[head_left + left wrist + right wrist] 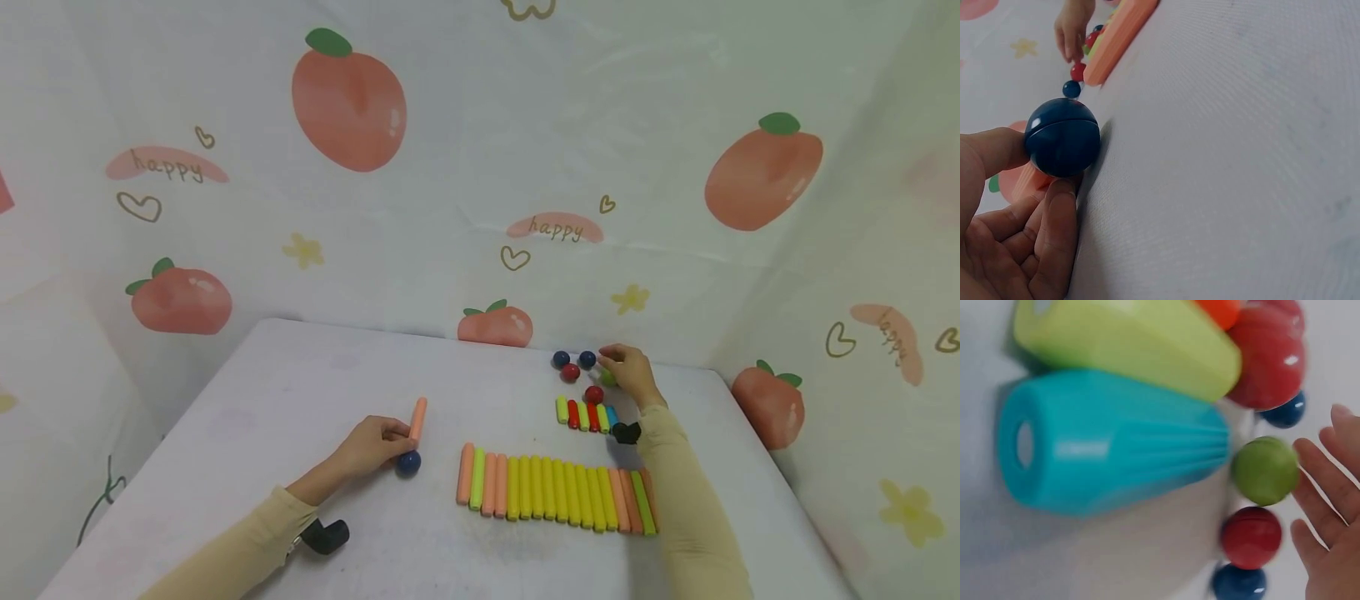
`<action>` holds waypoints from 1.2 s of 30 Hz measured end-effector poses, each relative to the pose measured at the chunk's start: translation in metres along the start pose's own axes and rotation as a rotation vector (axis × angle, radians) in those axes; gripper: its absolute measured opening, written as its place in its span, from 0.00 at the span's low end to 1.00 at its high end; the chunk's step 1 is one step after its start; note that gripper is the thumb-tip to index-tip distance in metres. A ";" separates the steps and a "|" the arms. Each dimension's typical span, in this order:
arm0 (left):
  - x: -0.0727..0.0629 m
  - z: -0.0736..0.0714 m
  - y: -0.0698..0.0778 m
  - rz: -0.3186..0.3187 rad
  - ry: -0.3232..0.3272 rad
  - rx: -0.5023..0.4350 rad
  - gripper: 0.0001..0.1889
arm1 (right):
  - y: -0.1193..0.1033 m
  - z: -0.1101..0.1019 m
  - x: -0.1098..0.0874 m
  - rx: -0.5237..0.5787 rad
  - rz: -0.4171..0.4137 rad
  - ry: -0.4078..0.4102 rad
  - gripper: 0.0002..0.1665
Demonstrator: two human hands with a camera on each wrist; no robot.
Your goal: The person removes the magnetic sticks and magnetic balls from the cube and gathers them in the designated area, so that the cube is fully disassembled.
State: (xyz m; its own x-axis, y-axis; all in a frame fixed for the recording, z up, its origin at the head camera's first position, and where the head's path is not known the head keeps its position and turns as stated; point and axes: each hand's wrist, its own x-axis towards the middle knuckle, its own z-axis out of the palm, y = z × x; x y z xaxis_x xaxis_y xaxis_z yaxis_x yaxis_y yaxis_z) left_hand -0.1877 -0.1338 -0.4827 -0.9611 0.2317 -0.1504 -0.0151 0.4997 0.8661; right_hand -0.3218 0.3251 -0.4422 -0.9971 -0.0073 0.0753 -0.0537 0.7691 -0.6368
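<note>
My left hand (372, 446) pinches the near end of an orange stick (418, 417), right where a dark blue ball (408, 464) meets it. In the left wrist view, that ball (1063, 139) touches the thumb and a fingertip, with the stick partly hidden behind it. At the back right, my right hand (632, 371) has its fingers extended beside a green ball (609, 377). The right wrist view shows fingers spread at the edge of the green ball (1266, 470); contact is hard to tell. Blue balls (587, 359) and red balls (571, 372) lie alongside.
Long yellow sticks (558, 490) line up side by side with orange and lime ones, partly behind my right sleeve (690, 500). Short coloured sticks (583, 415) form a smaller row in front of the balls. A printed cloth (450, 167) hangs behind the table.
</note>
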 end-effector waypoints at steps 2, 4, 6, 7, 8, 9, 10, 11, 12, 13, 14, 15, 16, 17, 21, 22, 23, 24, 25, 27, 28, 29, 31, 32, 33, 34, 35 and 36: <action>0.000 0.000 0.000 -0.002 0.003 0.001 0.17 | -0.003 -0.003 -0.004 0.004 -0.019 -0.012 0.22; 0.000 0.001 0.000 -0.010 0.007 0.000 0.18 | -0.006 -0.006 -0.009 0.009 -0.039 -0.023 0.22; 0.000 0.001 0.000 -0.015 0.010 0.000 0.18 | -0.007 -0.009 -0.016 0.011 -0.052 -0.051 0.22; 0.000 0.000 0.000 -0.016 0.011 0.002 0.18 | -0.006 -0.011 -0.020 0.018 -0.058 -0.074 0.23; 0.000 0.000 0.000 -0.016 0.011 0.004 0.18 | -0.005 -0.011 -0.023 0.021 -0.059 -0.102 0.23; 0.000 -0.001 0.000 -0.017 0.011 0.006 0.18 | -0.005 -0.011 -0.026 0.017 -0.065 -0.135 0.23; 0.000 -0.001 0.000 -0.015 0.009 0.009 0.18 | -0.004 -0.011 -0.029 0.007 -0.066 -0.168 0.23; 0.000 -0.002 0.000 -0.013 0.008 0.012 0.18 | -0.003 -0.010 -0.031 -0.005 -0.064 -0.203 0.23; 0.000 -0.002 -0.001 -0.012 0.007 0.015 0.18 | -0.002 -0.009 -0.032 -0.018 -0.064 -0.229 0.23; 0.000 -0.002 -0.001 -0.013 0.007 0.018 0.18 | -0.002 -0.007 -0.033 -0.033 -0.066 -0.247 0.22; 0.000 -0.002 -0.001 -0.014 0.008 0.018 0.18 | -0.001 -0.005 -0.034 -0.049 -0.067 -0.259 0.22; -0.001 -0.002 0.000 -0.012 0.006 0.018 0.18 | 0.000 -0.004 -0.034 -0.065 -0.073 -0.263 0.22; -0.001 -0.002 0.000 -0.011 0.004 0.017 0.18 | 0.000 -0.002 -0.034 -0.076 -0.071 -0.259 0.22; -0.001 -0.002 0.000 -0.007 0.000 0.019 0.18 | 0.001 -0.001 -0.034 -0.087 -0.076 -0.252 0.22; -0.002 -0.001 0.004 -0.005 -0.011 0.010 0.19 | 0.001 0.001 -0.035 -0.111 -0.086 -0.229 0.21; -0.002 -0.001 0.004 -0.002 -0.013 0.013 0.19 | 0.001 0.001 -0.035 -0.114 -0.085 -0.224 0.21; -0.002 -0.001 0.005 0.000 -0.016 0.013 0.19 | 0.000 0.001 -0.035 -0.116 -0.087 -0.223 0.21; -0.002 -0.001 0.005 -0.003 -0.015 0.011 0.19 | 0.000 0.001 -0.035 -0.118 -0.086 -0.224 0.20; -0.002 -0.001 0.006 -0.008 -0.013 0.006 0.19 | -0.001 0.001 -0.035 -0.120 -0.087 -0.225 0.20; -0.002 -0.001 0.007 -0.007 -0.013 0.007 0.19 | -0.003 0.000 -0.036 -0.118 -0.087 -0.226 0.20; -0.002 -0.001 0.006 -0.003 -0.013 0.011 0.19 | -0.003 0.000 -0.036 -0.122 -0.091 -0.228 0.19; -0.003 -0.001 0.006 -0.006 -0.012 0.006 0.19 | -0.004 0.000 -0.036 -0.128 -0.094 -0.230 0.19; -0.003 0.000 0.006 -0.003 -0.007 0.009 0.18 | -0.003 0.001 -0.037 -0.141 -0.095 -0.230 0.19; -0.003 0.000 0.006 0.002 -0.006 0.013 0.18 | -0.003 0.001 -0.037 -0.147 -0.104 -0.231 0.19; -0.003 0.000 0.005 0.004 -0.004 0.017 0.18 | -0.003 0.001 -0.038 -0.153 -0.106 -0.230 0.19; -0.003 0.000 0.005 0.007 -0.003 0.022 0.17 | -0.003 0.001 -0.038 -0.157 -0.107 -0.229 0.19; -0.003 0.000 0.005 0.008 -0.001 0.022 0.17 | -0.002 0.001 -0.039 -0.158 -0.106 -0.225 0.19; -0.003 0.001 0.005 0.010 0.001 0.026 0.16 | -0.002 0.001 -0.039 -0.160 -0.110 -0.222 0.19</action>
State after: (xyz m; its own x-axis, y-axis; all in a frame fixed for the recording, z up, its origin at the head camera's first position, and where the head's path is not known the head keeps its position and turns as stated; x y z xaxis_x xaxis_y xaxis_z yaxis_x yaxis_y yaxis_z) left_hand -0.1849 -0.1313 -0.4778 -0.9615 0.2359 -0.1408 0.0021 0.5190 0.8548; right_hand -0.2824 0.3231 -0.4448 -0.9739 -0.2225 -0.0440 -0.1706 0.8467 -0.5041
